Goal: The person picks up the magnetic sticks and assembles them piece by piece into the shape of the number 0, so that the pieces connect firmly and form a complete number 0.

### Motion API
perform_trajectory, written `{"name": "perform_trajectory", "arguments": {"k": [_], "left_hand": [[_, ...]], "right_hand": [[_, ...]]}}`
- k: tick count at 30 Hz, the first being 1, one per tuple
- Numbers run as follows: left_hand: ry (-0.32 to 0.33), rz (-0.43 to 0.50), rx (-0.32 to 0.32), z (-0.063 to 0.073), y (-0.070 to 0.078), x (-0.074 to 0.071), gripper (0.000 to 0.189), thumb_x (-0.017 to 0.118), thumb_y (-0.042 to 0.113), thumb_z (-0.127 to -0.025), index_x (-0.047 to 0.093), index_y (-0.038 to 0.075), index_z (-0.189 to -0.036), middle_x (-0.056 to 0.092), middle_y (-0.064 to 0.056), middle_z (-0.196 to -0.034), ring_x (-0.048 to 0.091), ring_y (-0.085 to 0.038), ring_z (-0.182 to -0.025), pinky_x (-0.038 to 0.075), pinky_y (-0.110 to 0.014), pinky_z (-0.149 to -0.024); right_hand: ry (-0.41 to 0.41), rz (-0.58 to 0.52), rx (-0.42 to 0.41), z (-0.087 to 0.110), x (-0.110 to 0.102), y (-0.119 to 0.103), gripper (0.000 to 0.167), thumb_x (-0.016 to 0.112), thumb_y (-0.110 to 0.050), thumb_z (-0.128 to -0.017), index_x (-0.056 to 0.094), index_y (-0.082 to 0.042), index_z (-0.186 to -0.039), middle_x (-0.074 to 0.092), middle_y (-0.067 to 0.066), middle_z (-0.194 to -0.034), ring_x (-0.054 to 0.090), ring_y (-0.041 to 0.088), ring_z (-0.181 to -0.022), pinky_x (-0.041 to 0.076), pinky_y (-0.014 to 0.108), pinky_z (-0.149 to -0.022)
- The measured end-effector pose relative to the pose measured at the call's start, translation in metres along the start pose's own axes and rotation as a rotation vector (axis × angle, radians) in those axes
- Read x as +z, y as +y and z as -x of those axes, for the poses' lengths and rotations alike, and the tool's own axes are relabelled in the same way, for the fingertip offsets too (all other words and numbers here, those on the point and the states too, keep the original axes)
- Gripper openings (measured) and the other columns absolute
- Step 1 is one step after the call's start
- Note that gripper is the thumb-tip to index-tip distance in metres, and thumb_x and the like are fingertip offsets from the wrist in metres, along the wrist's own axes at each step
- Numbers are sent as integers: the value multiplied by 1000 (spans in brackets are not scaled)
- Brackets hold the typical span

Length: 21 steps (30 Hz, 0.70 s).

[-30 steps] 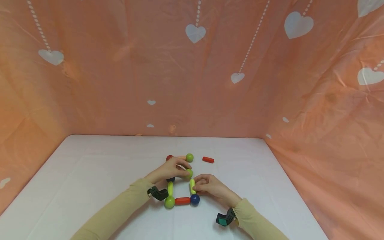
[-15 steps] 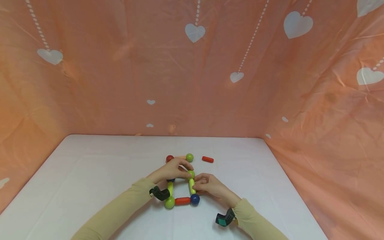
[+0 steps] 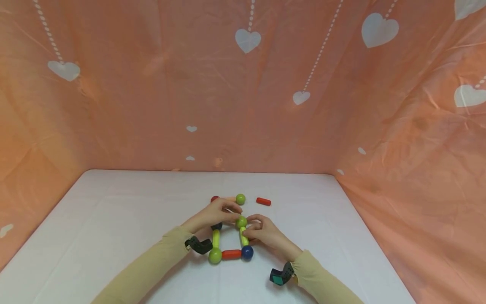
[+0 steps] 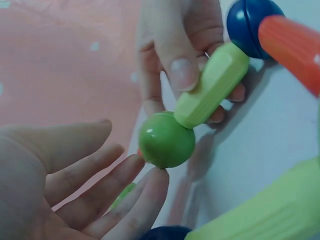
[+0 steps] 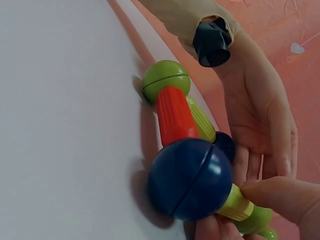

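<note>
In the head view, several balls and rods form a four-sided frame on the table. My right hand (image 3: 270,237) pinches the yellow-green rod (image 4: 212,85) on its right side, thumb on top and fingers beneath. One end of that rod meets a blue ball (image 3: 247,252); a green ball (image 4: 166,140) sits against the other. Beside this green ball is my left hand (image 3: 217,213), its fingers extended, fingertips at the ball and thumb apart from it. A red rod (image 3: 231,254) links the blue ball to the near green ball (image 3: 215,256). My left hand partly covers the dark blue ball (image 3: 217,226).
Behind the hands lie a red ball (image 3: 215,199), a peach-coloured rod (image 3: 229,199) and another green ball (image 3: 241,199) in a row. A loose red rod (image 3: 263,201) rests to their right. An orange cloth (image 3: 243,105) hangs behind the white table (image 3: 114,202).
The green ball in my left hand came to the far end of the yellow-green rod and now touches it. My left hand then loosened its hold and shifted slightly left.
</note>
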<state>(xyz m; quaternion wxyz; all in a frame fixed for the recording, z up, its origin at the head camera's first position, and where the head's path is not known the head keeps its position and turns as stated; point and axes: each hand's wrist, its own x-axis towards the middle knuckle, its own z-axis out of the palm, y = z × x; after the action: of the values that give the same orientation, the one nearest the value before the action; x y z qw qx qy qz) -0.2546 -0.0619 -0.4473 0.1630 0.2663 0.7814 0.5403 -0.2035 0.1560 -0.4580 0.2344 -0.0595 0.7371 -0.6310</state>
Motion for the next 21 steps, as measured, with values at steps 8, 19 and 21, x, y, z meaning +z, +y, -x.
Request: {"name": "perform_trajectory", "arguments": {"k": [8,19,21], "left_hand": [[171,154,-122,26,-6,-16,30,68,16,-90,65,0,-116,62,-13,-119,63,-20,-94,51,-31,-81],[255,233,-190,60,-22,-24,32,70,17,-88,64,0,-114,67,-10,-101,64,-22,-91,53,-33,-83],[248,231,-202,63,-24,-23,32,70,18,-89,63,0,-115,67,-9,-102,64,-22,-92,53,-34,-84]], "right_hand": [[17,22,2,-3,1,-2,49,72,-11,-86,46,4,-125,70,12,-90,64,18,-77,57,34,-70],[18,75,-15,0,1,-6,49,71,-12,-86,46,3,-126,69,11,-89,62,17,-75,56,32,-68],[20,92,-19,0,1,-7,49,71,-12,-86,47,3,-126,69,10,-88,61,17,-73,55,32,-67]]}}
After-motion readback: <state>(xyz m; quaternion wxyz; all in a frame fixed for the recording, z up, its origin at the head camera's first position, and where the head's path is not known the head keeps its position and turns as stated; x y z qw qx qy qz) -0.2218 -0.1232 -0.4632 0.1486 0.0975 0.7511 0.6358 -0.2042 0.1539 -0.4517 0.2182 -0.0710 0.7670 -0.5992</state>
